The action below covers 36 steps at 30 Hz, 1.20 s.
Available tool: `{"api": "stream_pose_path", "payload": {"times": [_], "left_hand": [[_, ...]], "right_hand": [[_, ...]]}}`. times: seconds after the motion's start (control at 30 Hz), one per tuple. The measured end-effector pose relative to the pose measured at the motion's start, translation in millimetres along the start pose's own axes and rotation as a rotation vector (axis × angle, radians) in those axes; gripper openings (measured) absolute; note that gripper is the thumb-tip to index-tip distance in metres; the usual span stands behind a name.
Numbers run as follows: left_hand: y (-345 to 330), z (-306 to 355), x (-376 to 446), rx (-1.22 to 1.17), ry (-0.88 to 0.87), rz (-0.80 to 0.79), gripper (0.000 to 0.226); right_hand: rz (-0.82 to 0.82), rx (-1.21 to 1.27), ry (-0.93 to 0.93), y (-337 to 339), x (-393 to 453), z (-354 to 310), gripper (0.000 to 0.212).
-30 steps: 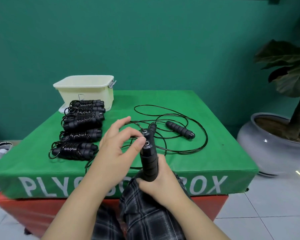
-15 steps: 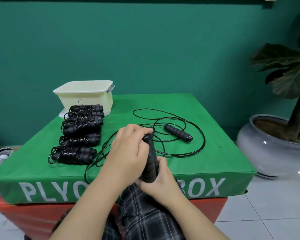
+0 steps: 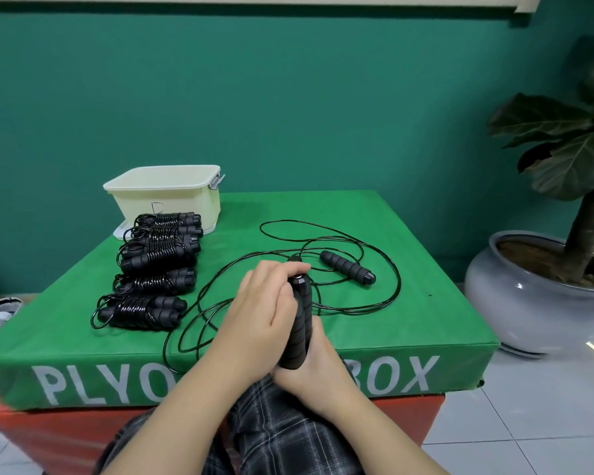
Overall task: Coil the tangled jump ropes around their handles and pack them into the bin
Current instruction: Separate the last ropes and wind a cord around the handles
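**Both hands on upright handles at front edge of plyo box**

Right hand (image 3: 318,366) grips the lower end of the black handles (image 3: 299,323), fingers curled round them. Handles stand near-vertical, long axis up-down, cap end up, just above the front edge of the green plyo box (image 3: 426,323). Can't tell for sure if it's one handle or two pressed together. Left hand (image 3: 264,317) wraps the upper part from the left, fingers curled over the top near the cap.

Loose rope (image 3: 384,265) sprawls in loops over the box top behind the hands, w/ another handle (image 3: 347,272) lying flat, long axis running diagonally, cap end toward the box's right-front. Five coiled ropes (image 3: 158,265) lie in a row along the box's left side, handles pointing right. Cream bin (image 3: 172,197) sits at the box's back-left corner, right behind the row. Potted plant (image 3: 542,289) on the floor, right of the box.
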State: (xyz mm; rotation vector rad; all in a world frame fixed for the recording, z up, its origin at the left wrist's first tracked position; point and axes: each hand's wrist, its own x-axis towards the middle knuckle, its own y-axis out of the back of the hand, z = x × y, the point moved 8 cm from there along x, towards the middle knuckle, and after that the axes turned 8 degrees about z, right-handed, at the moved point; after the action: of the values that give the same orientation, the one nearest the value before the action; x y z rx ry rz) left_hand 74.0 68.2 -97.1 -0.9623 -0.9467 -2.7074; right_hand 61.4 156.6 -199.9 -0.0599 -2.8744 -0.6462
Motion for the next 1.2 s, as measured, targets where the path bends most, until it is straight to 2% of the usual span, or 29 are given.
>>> {"api": "stream_pose_path", "payload": {"times": [0.13, 0.23, 0.33, 0.5, 0.6, 0.67, 0.73, 0.83, 1.0, 1.1, 1.2], "left_hand": [[5, -6, -8, 0.069, 0.018, 0.015, 0.057], [13, -27, -11, 0.088, 0.143, -0.020, 0.046], [17, -52, -22, 0.149, 0.231, -0.069, 0.052], [-6, -82, -49, 0.099, 0.356, -0.087, 0.051], [-30, -79, -60, 0.083, 0.354, -0.194, 0.037], [-41, -75, -64, 0.084, 0.366, -0.227, 0.022], [-42, -77, -66, 0.070, 0.388, -0.210, 0.015], [-37, -92, -68, 0.029, 0.405, -0.199, 0.041], [-12, -97, -56, -0.097, 0.419, -0.093, 0.022], [9, -75, -36, -0.187, 0.374, 0.005, 0.033], [35, -52, -21, -0.007, 0.247, 0.067, 0.029]], "right_hand": [[-0.013, 0.019, -0.009, 2, -1, 2, 0.042], [-0.010, 0.091, -0.044, 7, 1, 6, 0.038], [0.022, 0.205, -0.144, 15, 0, 18, 0.035], [0.051, 0.332, -0.242, 17, 0, 29, 0.035], [0.135, 0.530, -0.352, 20, -1, 42, 0.034], [0.142, 0.562, -0.382, 22, -3, 46, 0.035], [0.133, 0.510, -0.368, 26, -5, 46, 0.035], [0.158, 0.284, -0.267, 36, -6, 42, 0.029], [0.231, 0.031, -0.088, 41, -6, 27, 0.036], [0.201, -0.050, -0.010, 36, -7, 19, 0.034], [0.181, -0.045, -0.006, 35, -8, 18, 0.033]]}}
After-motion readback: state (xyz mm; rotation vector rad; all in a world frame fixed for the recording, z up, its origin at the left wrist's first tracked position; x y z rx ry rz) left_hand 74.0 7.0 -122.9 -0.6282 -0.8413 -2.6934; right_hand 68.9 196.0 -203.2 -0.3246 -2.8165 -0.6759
